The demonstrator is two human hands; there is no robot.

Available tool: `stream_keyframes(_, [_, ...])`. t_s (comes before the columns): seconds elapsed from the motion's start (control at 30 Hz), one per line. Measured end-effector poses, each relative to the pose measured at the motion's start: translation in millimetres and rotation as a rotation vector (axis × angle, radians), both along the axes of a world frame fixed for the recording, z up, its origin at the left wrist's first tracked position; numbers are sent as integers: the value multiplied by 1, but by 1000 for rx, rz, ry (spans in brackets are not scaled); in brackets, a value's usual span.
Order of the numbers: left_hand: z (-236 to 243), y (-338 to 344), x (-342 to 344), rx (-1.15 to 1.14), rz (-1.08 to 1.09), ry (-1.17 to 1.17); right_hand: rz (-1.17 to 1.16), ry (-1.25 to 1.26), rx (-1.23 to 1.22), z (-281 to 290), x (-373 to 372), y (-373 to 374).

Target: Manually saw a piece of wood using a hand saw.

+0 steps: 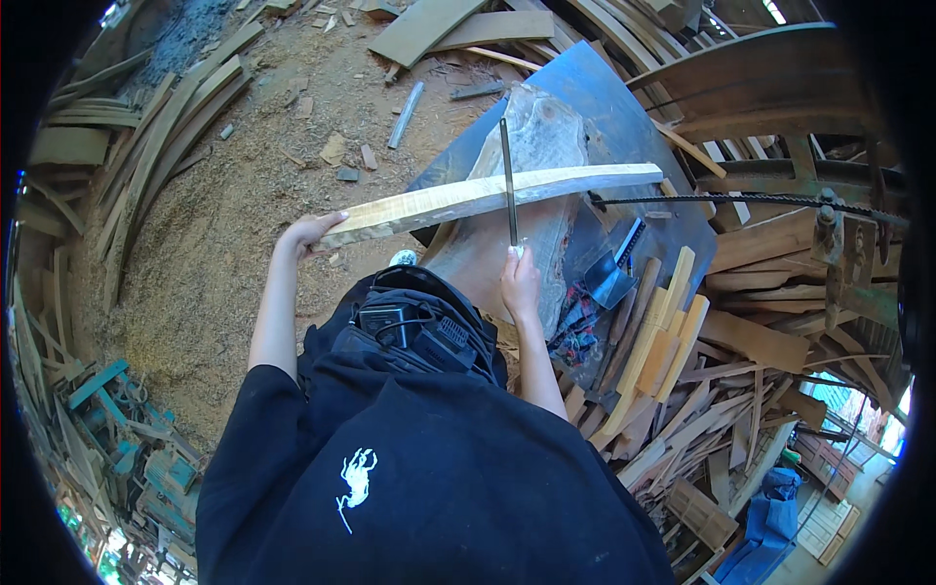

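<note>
Head view: one end of a curved board point(585, 179) is clasped by the left grip point(310, 232), left of the pale slab point(539, 115), while the rest is held across the slab. Above the slab, a dark rod-like tool point(508, 175) is grasped at its lower end by the right grip point(521, 283) and crosses the board; contact cannot be told. Steadiness is probably best gained if the board is pressed firmly down and the tool is guided evenly.
</note>
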State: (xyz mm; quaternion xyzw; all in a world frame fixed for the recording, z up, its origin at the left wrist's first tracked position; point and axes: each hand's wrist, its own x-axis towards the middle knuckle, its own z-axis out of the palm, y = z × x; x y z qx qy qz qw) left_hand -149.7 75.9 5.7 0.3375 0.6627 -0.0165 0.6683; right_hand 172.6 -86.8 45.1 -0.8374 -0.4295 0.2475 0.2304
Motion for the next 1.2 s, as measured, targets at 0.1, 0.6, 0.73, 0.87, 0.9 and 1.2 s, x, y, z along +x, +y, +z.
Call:
stream_keyframes(0.1, [6, 2, 2, 57, 45, -47, 12, 7, -7, 6, 3, 0])
stream_keyframes(0.6, [3, 17, -11, -67, -27, 2, 59, -16, -22, 34, -14, -40])
stream_keyframes(0.73, [10, 16, -8, -51, -13, -10, 23, -27, -23, 35, -14, -41])
stream_keyframes(0.87, [13, 22, -9, -117, -34, 40, 39, -42, -64, 33, -10, -41])
stream_keyframes(0.9, [19, 24, -6, -155, -16, 46, 44, -53, -61, 33, -10, -40])
stream_keyframes(1.2, [15, 22, -5, -112, -11, 43, 57, -48, -96, 36, -12, -37])
